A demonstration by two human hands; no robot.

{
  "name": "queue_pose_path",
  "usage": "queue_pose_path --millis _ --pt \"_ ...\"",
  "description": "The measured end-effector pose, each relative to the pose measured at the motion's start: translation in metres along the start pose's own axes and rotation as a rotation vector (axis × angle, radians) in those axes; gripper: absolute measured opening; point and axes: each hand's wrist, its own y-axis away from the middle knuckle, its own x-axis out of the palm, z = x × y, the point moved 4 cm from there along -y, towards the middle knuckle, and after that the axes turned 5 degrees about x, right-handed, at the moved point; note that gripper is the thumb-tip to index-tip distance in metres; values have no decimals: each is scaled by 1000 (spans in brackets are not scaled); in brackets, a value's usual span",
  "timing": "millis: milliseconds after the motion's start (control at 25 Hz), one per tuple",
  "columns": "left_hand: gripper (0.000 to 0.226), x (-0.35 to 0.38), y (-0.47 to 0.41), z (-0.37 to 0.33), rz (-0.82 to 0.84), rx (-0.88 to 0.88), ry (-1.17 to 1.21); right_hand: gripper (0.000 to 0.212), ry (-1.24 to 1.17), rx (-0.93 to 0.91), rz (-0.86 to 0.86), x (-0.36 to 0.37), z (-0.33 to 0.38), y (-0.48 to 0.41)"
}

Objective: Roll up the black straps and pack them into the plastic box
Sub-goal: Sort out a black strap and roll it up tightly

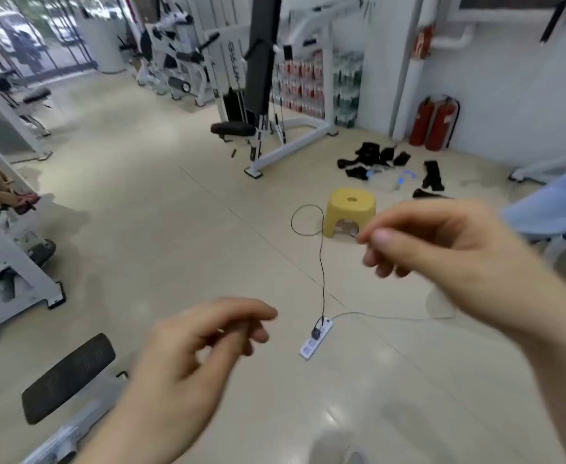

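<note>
The black straps [372,155] lie scattered on the floor beyond the yellow stool [351,209], on its far side and a little to the right, well apart from both hands. Among them, just behind the stool, sits the clear plastic box [383,182] with blue parts; what it holds is too blurred to tell. More strap pieces lie to the right of the box.

The right hand [442,242] is raised in front of the stool, overlapping its right edge in this view. Its fingers are curled, and thumb and forefinger are pinched together on what looks like the end of a thin black cable [321,262]. The cable loops just left of the stool and drops to a charger plugged into a white power strip [315,339] on the floor on the near side of the stool.

The left hand [187,356] hangs nearer the camera, below and left of the stool. Its fingers are curled with the thumb laid along them; whether it holds anything cannot be told through the blur.
</note>
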Motion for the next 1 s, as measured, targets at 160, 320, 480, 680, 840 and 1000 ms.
queue_pose_path --millis 160,320,480,680,840,1000 --pt "40 83 -35 82 246 -242 -96 16 313 240 81 7 -109 -49" --pt "39 131 -76 177 406 -451 -163 16 404 506 155 -5 -208 -105" --pt "38 152 -130 276 374 -658 -71 24 236 748 112 -12 -283 -164" --pt "55 163 -233 410 281 -836 75 19 -223 1088 -155 -13 -359 -290" --pt "26 157 -349 472 473 -784 63 23 -30 1062 -229 -25 -382 -399" --pt "36 171 -472 517 545 -696 -29 29 131 1000 -235 -68 -400 -484"
